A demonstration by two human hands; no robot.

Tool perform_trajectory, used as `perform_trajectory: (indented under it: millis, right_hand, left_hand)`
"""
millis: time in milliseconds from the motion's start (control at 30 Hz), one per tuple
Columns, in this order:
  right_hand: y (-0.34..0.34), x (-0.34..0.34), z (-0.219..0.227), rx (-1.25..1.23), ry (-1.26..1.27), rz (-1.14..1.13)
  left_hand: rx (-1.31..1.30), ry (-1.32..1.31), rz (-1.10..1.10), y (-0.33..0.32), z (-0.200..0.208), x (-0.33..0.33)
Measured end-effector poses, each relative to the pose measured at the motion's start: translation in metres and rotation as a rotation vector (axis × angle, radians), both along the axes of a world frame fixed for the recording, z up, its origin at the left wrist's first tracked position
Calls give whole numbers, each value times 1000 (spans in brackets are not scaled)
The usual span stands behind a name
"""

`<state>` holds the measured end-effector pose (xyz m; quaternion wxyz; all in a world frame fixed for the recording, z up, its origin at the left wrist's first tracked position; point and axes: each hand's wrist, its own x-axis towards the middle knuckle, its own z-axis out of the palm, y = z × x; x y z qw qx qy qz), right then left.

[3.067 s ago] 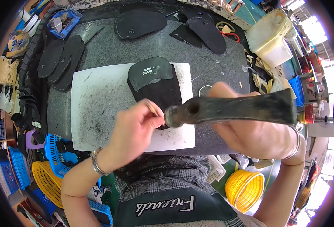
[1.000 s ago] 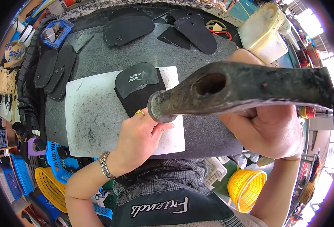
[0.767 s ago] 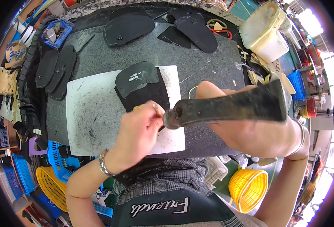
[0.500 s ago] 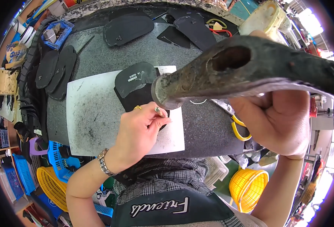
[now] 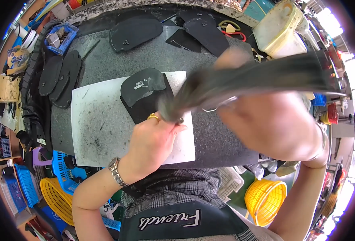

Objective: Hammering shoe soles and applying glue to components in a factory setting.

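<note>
My left hand (image 5: 151, 142) pinches a short metal rod (image 5: 180, 120), perhaps a punch; only its round end shows above the fingers. Its lower tip is hidden. Just beyond these fingers lies a black sole-shaped piece (image 5: 143, 85) with pale print, on top of a darker black sheet (image 5: 143, 107). Both rest on a smudged white board (image 5: 99, 120). A dark, worn hammer (image 5: 250, 80) is in my right hand (image 5: 272, 126), both smeared by motion. The hammer's head is over the left fingers and the rod; whether it touches the rod, I cannot tell.
Black sole-shaped pieces lie at the left (image 5: 67, 78) and far side (image 5: 135, 32) of the grey worktop (image 5: 225, 140). A blue basket (image 5: 67, 38) stands far left, a dirty white container (image 5: 276, 28) far right. Red-handled scissors (image 5: 238, 35) lie beside it. Yellow baskets (image 5: 262, 201) stand below the near edge.
The hammer and my right hand have swung left, bringing the hammer's head closer to the rod. My left hand has shifted slightly, still pinching the rod.
</note>
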<state>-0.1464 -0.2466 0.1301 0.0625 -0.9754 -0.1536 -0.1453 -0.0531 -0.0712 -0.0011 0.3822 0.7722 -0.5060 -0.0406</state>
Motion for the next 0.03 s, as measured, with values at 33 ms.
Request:
perform_trajectory:
  millis: [33]
  right_hand:
    - [2,-3,-4,73,395,-138]
  left_hand:
    - [-1,0,-2,1,1,-1]
